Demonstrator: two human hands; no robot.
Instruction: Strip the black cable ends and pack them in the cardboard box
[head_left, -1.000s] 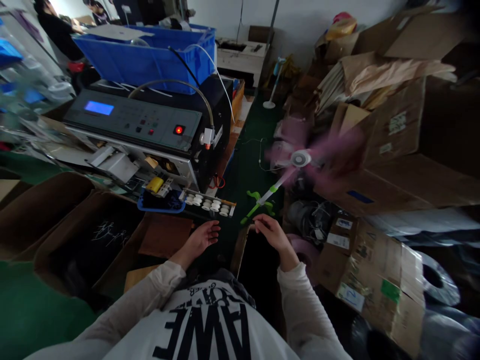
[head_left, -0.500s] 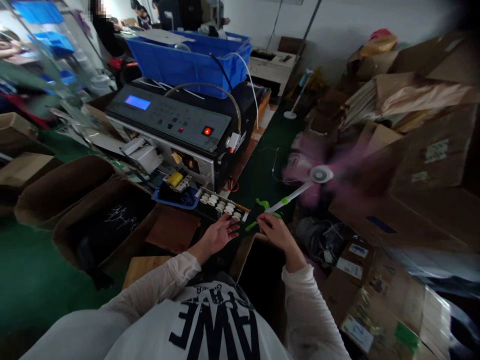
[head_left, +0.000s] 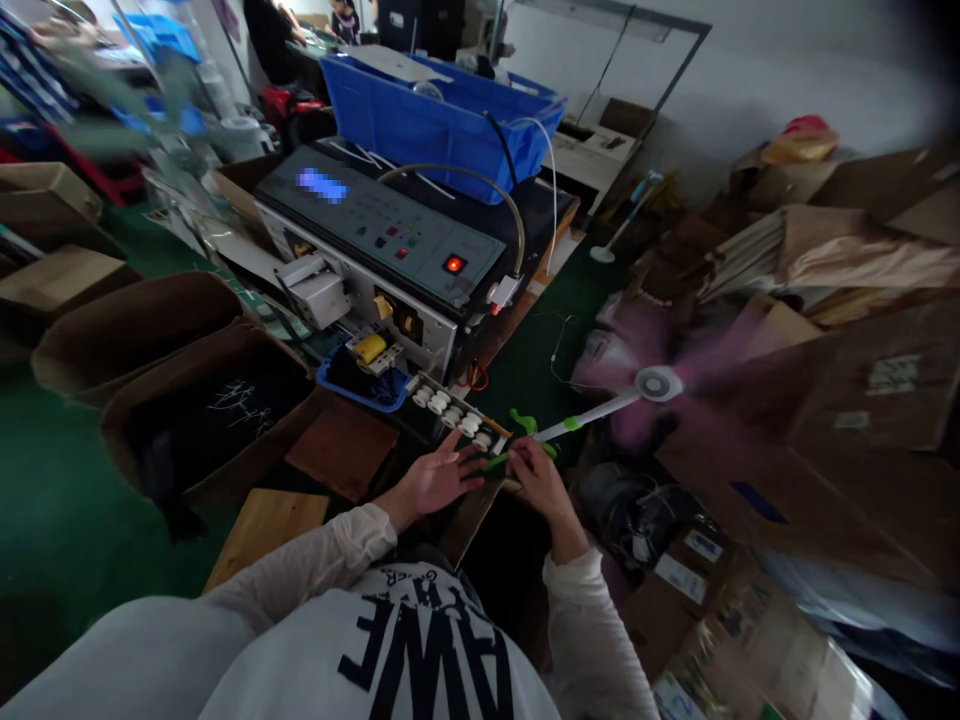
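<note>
the left hand [head_left: 439,478] is open, fingers spread, near a rack of white spools [head_left: 450,412]; the right hand [head_left: 541,490] curls by a green fan base [head_left: 529,432], grip unclear.

Big black letters read "AWE", upside down, across the white shirt [head_left: 427,650].
</note>
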